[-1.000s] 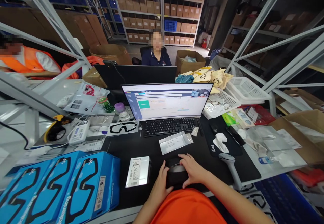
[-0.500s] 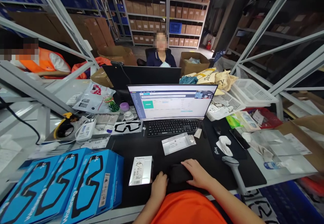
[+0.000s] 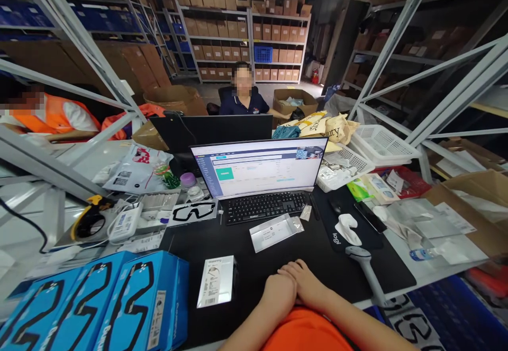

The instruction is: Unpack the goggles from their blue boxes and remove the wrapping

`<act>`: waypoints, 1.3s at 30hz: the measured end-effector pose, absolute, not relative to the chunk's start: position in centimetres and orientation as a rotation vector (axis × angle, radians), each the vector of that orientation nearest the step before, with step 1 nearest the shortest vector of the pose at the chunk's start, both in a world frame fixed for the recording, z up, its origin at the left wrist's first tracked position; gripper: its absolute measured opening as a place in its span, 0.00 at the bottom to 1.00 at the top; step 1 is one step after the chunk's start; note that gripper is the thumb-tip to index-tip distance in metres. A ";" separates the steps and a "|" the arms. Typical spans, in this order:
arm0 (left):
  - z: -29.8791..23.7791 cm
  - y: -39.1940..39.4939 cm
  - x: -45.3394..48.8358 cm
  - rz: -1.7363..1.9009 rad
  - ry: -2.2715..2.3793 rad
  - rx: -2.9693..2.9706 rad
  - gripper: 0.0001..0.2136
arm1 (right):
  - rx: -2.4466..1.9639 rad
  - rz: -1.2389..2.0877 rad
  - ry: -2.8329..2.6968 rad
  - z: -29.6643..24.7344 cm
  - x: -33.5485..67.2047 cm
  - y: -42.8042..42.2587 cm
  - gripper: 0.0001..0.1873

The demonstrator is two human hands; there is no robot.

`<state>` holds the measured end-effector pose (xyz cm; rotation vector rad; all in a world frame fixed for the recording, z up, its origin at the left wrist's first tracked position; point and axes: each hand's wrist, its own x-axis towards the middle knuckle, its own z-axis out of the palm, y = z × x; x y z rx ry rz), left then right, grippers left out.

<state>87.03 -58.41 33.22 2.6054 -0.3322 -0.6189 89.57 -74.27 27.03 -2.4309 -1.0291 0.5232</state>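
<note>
Both my hands are together at the front edge of the black desk mat (image 3: 238,240). My left hand (image 3: 280,291) is closed, its fingers turned inward and out of sight. Against it lies my right hand (image 3: 304,281), fingers bent and partly over the left one. Whatever they may hold between them is hidden. To their left is a white Wakening box (image 3: 216,281) with eyewear printed on it. Beyond the hands, a flat white printed package (image 3: 272,232) lies below the keyboard (image 3: 265,207). A grey handheld scanner (image 3: 363,266) rests to the right.
Several blue eyewear boxes (image 3: 166,303) stand at the left front. The monitor (image 3: 262,168) is straight ahead, with a person (image 3: 242,102) sitting behind it. A mouse (image 3: 335,205), a phone (image 3: 370,217) and white baskets (image 3: 381,147) are on the right.
My hands have come together; they were apart around a black case on the mat. That case is now out of sight. The camera view has shifted slightly.
</note>
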 end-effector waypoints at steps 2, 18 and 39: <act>33.2 -59.1 87.4 -0.618 -0.376 2.606 0.19 | -2.416 0.528 -1.038 26.9 89.4 -73.8 0.38; 24.3 -52.4 85.4 -0.411 -0.277 2.138 0.38 | -2.166 0.163 -0.605 26.8 88.2 -71.8 0.15; 30.8 -51.8 88.5 -0.628 -0.371 2.017 0.42 | -1.650 0.034 0.147 32.7 88.2 -76.4 0.28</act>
